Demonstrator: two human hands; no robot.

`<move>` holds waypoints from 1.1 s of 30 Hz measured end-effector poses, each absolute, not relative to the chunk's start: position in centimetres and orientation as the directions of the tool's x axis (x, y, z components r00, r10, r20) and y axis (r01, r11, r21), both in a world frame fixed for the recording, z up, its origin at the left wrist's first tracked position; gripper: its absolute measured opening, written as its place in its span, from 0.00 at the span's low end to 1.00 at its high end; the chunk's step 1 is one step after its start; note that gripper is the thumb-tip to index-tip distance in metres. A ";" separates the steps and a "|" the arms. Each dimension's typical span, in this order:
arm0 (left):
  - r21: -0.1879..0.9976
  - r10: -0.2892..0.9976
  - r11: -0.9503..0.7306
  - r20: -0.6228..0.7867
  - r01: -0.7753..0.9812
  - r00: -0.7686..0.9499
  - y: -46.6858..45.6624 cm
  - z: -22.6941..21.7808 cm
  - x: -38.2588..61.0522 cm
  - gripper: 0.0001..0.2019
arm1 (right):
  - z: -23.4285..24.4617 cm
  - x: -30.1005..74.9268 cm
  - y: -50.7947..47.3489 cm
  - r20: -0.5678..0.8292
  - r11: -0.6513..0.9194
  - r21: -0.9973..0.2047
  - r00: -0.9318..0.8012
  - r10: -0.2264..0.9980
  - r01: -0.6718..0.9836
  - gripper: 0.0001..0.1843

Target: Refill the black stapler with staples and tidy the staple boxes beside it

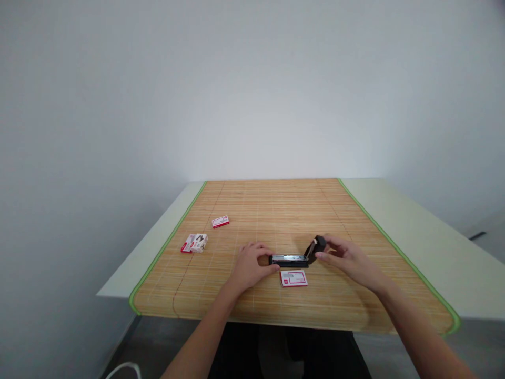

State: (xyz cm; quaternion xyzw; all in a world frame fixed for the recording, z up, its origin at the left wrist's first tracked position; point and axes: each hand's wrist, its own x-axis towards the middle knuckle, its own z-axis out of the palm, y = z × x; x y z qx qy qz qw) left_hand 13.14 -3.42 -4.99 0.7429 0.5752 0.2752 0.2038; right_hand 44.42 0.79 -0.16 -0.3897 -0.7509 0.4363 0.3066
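A black stapler (289,261) lies on the bamboo mat with its top cover (320,243) swung up at the right end, baring the metal staple channel. My left hand (252,265) grips the left end of the base between thumb and fingers. On the other side, the raised cover is pinched by my right hand (344,257); some of its fingers are hidden behind the cover. Just in front of the base lies a small white and red box (294,278), close to my left thumb.
Toward the left of the bamboo mat (276,205) sit a small box with a stapler picture (199,242) and a red and white box (187,243) touching it. Another red and white box (220,221) lies farther back. The white table (165,221) ends at a wall.
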 end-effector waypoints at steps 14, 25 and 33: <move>0.602 0.961 -0.274 0.186 0.750 0.203 -3.5 -4.8 13.2 0.14 | -0.2 36.9 1.4 0.167 0.660 -0.616 -0.748 0.643 0.430 0.12; 0.592 0.954 -0.297 0.215 0.749 0.208 -3.5 -4.9 13.1 0.16 | -2.2 38.5 0.8 0.203 0.597 -0.682 -0.673 0.711 0.424 0.14; 0.614 0.951 -0.302 0.245 0.729 0.188 -3.3 -5.4 13.0 0.20 | -3.1 40.0 -0.8 0.311 0.526 -0.652 -0.440 0.842 0.546 0.11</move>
